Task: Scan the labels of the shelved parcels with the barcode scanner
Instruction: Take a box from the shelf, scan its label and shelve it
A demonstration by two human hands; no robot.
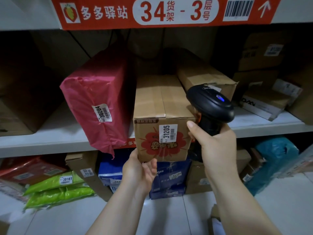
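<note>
A brown cardboard box (160,106) juts out over the front edge of the white shelf (50,138); its front face carries a red burst print and a white label 31205 (168,134). My left hand (140,172) is under the box's lower left corner, palm up, thumb against the front face. My right hand (215,146) grips the handle of a black barcode scanner (210,102), held at the box's right side with a blue light lit on its head. Left of the box leans a pink plastic-wrapped parcel (100,99) with label 30204 (102,113).
More cardboard boxes (205,77) stand behind and to the right on the same shelf. A red shelf sign 34-3 (169,11) hangs above. Below are green bags (55,185), a blue box (169,177), a teal bag (274,160) and a white tiled floor.
</note>
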